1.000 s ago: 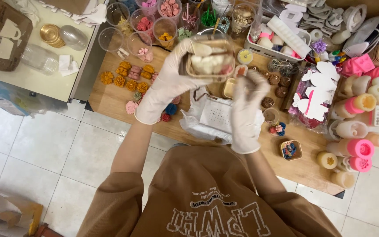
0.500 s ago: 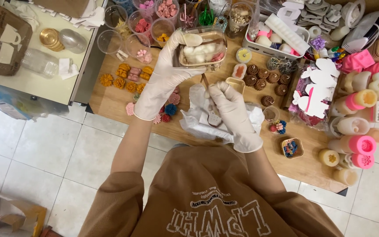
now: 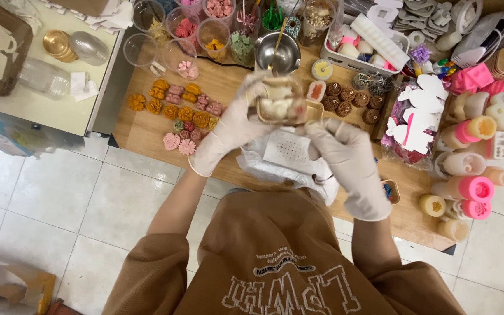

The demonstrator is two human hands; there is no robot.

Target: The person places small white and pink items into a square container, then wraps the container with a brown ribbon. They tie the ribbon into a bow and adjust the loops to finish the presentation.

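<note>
On the wooden table (image 3: 147,131), rows of small orange and pink flower-shaped pieces (image 3: 179,111) lie left of the hands. The gloved left hand (image 3: 234,125) is closed around a small clear box (image 3: 280,107) of pale pieces, held above the table in front of the metal bowl (image 3: 276,55) — lower and more central than half a second ago. The gloved right hand (image 3: 345,154) has lifted off the white plastic bag (image 3: 290,163) and now touches the box's right edge, fingers curled — whether they grip is unclear. Pink moulds (image 3: 473,189) stand far right.
</note>
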